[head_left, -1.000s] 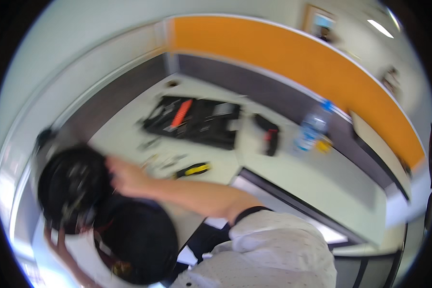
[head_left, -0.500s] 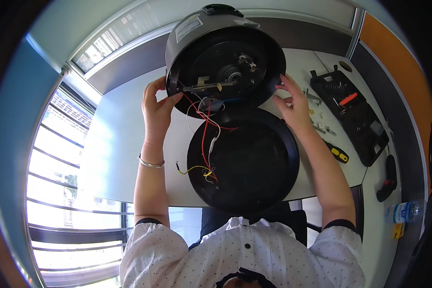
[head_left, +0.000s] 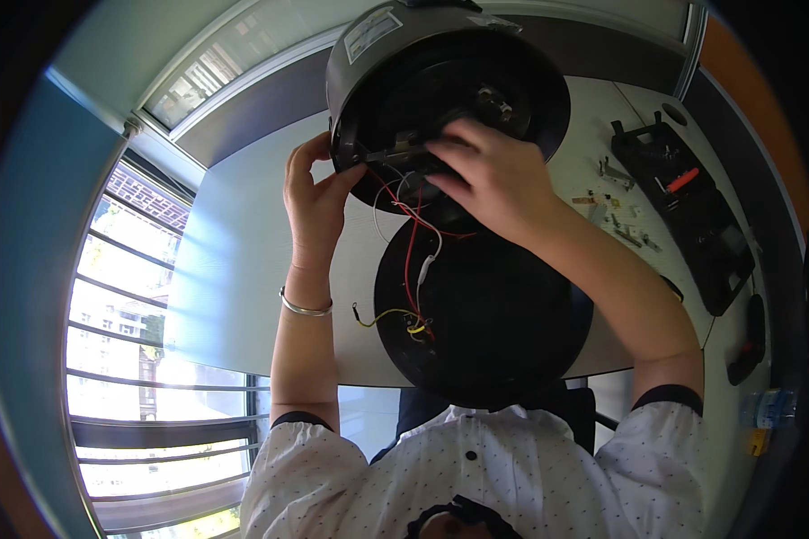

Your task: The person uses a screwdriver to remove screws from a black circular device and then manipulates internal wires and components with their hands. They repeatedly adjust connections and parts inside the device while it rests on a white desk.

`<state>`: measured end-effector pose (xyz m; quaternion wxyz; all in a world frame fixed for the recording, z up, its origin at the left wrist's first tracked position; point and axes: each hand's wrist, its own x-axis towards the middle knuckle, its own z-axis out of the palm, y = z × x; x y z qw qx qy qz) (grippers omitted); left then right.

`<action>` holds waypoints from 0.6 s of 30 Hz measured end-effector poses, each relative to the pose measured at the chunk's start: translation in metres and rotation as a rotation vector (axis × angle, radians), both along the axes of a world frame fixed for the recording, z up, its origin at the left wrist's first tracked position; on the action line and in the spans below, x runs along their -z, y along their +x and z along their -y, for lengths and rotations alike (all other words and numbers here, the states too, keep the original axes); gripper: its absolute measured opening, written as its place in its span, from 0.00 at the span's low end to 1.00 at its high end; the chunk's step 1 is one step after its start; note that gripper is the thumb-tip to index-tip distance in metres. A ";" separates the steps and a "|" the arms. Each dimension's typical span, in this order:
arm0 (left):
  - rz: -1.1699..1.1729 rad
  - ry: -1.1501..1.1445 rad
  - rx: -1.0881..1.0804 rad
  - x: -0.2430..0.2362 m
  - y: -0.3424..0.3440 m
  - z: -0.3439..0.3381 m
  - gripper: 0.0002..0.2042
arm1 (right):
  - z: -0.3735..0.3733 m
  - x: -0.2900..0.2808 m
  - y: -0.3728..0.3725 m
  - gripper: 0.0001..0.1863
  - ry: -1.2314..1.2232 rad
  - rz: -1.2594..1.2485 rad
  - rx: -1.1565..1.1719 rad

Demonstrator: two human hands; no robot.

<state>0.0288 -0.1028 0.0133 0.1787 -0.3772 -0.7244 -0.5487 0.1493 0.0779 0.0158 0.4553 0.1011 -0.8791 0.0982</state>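
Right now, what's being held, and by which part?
The round black appliance body, tipped on its side. The left hand grips its lower left rim; the right hand lies over the open underside, fingers inside near the wires.

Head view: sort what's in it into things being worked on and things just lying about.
In hand:
- black round appliance body, gripped by left hand, right hand inside its open underside
- black base plate lying below it
- red, white and yellow wires joining the two

Lying about:
- black tool tray
- small loose parts on the table
- bottle
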 end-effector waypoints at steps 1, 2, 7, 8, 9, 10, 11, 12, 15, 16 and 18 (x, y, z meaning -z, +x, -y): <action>-0.017 -0.028 -0.005 0.000 -0.002 0.000 0.21 | 0.003 0.001 -0.008 0.12 0.023 0.028 0.000; -0.033 -0.047 -0.014 0.000 -0.003 0.000 0.21 | 0.004 0.003 -0.016 0.12 0.055 0.057 -0.003; -0.024 -0.005 0.036 0.003 -0.004 0.000 0.22 | 0.008 0.016 -0.044 0.05 0.204 -0.166 0.087; -0.023 0.002 0.041 0.003 -0.004 -0.001 0.22 | 0.009 0.018 -0.045 0.05 0.230 -0.139 0.120; -0.018 0.004 0.045 0.004 -0.005 0.000 0.22 | 0.010 0.019 -0.045 0.06 0.257 -0.111 0.153; -0.014 0.006 0.050 0.005 -0.006 0.000 0.22 | 0.010 0.021 -0.046 0.07 0.284 -0.083 0.187; -0.011 0.011 0.056 0.005 -0.006 0.000 0.23 | 0.009 0.022 -0.046 0.07 0.278 -0.099 0.162; -0.006 0.003 0.047 0.005 -0.005 0.000 0.23 | 0.007 0.023 -0.048 0.08 0.272 -0.115 0.136; 0.013 -0.013 0.040 0.002 -0.003 -0.001 0.24 | 0.006 0.023 -0.049 0.08 0.246 -0.162 0.104; 0.024 -0.014 0.053 0.001 -0.003 -0.001 0.24 | 0.006 0.022 -0.049 0.08 0.236 -0.177 0.101; 0.020 -0.024 0.047 0.000 -0.003 0.001 0.25 | 0.007 0.022 -0.049 0.08 0.229 -0.198 0.100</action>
